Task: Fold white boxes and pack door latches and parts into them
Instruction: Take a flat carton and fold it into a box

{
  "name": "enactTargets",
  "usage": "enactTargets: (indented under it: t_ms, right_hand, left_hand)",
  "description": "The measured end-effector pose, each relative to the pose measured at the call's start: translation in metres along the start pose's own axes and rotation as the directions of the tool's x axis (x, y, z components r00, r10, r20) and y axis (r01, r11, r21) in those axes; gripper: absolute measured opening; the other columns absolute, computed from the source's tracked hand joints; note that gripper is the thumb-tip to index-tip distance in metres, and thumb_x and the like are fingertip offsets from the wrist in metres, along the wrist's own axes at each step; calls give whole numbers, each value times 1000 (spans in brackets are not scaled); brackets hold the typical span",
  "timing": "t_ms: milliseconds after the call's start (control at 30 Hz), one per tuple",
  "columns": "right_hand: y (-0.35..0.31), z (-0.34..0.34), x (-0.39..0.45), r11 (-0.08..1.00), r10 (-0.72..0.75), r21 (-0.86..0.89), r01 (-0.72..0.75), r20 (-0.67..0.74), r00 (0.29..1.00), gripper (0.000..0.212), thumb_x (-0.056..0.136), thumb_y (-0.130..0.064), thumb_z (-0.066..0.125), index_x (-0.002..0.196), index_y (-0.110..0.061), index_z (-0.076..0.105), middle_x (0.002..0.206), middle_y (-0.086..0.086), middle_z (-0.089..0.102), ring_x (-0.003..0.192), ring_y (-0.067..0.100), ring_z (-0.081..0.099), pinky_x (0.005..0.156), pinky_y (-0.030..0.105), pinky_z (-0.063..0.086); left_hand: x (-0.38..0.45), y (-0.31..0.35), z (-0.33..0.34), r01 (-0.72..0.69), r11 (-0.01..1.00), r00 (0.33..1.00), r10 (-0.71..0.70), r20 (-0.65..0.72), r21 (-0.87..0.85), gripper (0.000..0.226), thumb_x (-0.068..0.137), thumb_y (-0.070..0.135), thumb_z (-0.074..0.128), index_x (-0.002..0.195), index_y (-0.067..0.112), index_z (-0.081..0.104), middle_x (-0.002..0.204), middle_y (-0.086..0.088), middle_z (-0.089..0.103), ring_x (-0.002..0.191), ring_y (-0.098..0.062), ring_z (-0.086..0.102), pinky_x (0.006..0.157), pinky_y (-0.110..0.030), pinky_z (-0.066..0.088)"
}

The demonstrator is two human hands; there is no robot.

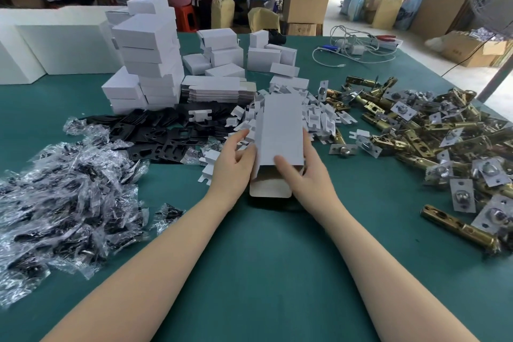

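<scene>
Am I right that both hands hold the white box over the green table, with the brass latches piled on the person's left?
Not quite: the head view shows the brass latches piled on the person's right. The rest stands: the left hand and right hand hold the white box over the green table.

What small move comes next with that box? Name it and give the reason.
Probably fold the near end flap shut. The white box is squared up between the left hand and right hand, but its near end gapes open and nothing shows inside.
</scene>
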State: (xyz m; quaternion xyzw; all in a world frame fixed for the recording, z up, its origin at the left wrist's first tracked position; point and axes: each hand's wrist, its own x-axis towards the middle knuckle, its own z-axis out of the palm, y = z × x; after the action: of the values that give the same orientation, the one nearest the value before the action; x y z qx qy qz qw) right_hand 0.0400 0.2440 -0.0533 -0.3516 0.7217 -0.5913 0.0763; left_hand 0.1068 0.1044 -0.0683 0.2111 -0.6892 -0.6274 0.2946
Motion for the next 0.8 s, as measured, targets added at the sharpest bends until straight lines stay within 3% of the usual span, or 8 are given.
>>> enactTargets:
  t_ms: [167,233,333,400,467,567,700,800]
  right_hand:
    - [4,3,-1,977,-29,-207,49,99,995,83,87,-13,64,153,-29,16,157,0,30,145,16,25,117,38,29]
    - [10,2,-1,971,3,-240,21,98,995,88,88,-17,65,157,-18,11,161,-2,21,147,13,14,120,29,20]
    - [8,3,-4,986,-8,-165,18,57,998,92,83,-29,76,155,-25,19,153,-13,20,140,-13,11,108,1,14]
    - [6,0,-2,995,-14,-102,15,9,1000,78,79,-29,80,144,-33,37,146,-13,30,137,-2,30,110,14,30]
    - [3,-4,1,999,9,-44,-10,-21,1000,57,79,-29,81,125,-43,50,137,-11,41,115,9,55,94,25,47]
    - [3,-13,4,980,136,148,-133,-12,991,41,80,-24,80,114,-38,61,121,-4,53,73,1,59,69,15,48]
    - [5,-21,9,802,309,504,-321,109,945,35,91,-15,65,126,-17,60,99,-3,62,70,1,64,65,16,51]
    - [4,-29,12,646,312,660,-383,229,922,36,91,-14,61,127,-13,59,98,0,73,81,13,68,69,23,56]
  left_hand:
    - [1,0,-6,22,999,974,-12,224,-39,83,70,58,68,143,26,43,100,16,74,101,-2,67,90,-20,50]
    - [1,-2,-7,24,998,974,-11,227,-55,77,75,45,71,144,23,42,95,5,76,90,-8,70,80,-23,52]
    - [2,-1,-8,54,994,986,-38,162,-92,66,83,36,67,143,24,44,85,6,75,67,-10,65,62,-22,49]
    - [4,-1,-8,79,983,986,-53,156,-164,56,92,26,66,143,24,44,85,4,75,68,-9,66,61,-22,50]
    - [5,1,-9,115,960,984,-75,162,-256,49,96,19,61,141,24,44,86,7,76,69,-4,67,59,-21,52]
    - [5,3,-13,137,952,971,-75,228,-272,33,98,19,58,130,27,54,60,16,60,49,-1,55,53,-16,49]
    - [7,4,-24,212,949,902,-98,421,-232,30,92,24,61,121,31,60,58,19,47,47,-1,41,61,-15,50]
    - [10,4,-30,314,895,851,-118,512,-317,43,83,15,63,124,31,63,84,7,58,73,-10,55,68,-21,55]
